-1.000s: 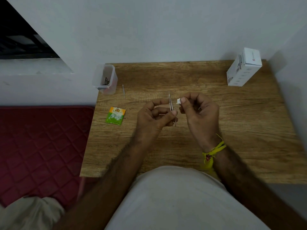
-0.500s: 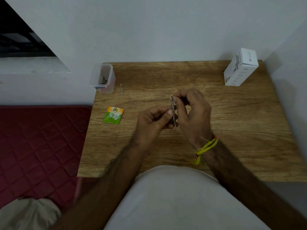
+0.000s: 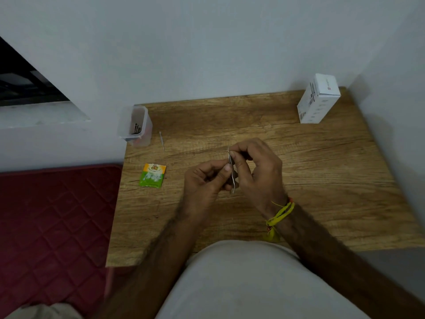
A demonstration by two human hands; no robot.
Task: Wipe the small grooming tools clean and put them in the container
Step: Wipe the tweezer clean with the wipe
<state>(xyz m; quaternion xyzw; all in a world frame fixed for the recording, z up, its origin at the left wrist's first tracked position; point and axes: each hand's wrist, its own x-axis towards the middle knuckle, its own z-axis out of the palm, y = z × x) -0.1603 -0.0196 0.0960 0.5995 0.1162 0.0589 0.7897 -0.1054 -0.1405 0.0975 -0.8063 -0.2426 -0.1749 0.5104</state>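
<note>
Centrally, above the wooden bench (image 3: 322,171): one slim metal grooming tool (image 3: 232,178), upright, held between both hands. Left hand (image 3: 207,180) pinches its mid-shaft, thumb and fingers curled on it. Right hand (image 3: 257,171) grips its upper part, fingers curled round it; whether a wipe lies under those fingers cannot be told. Clear plastic container (image 3: 135,125): at the bench's far left corner, with dark metal tools inside. Second thin tool (image 3: 162,139): lying flat on the bench just beside the container. Green-and-orange sachet (image 3: 152,175): near the bench's left edge. White carton (image 3: 318,99): at the bench's far right corner.
</note>
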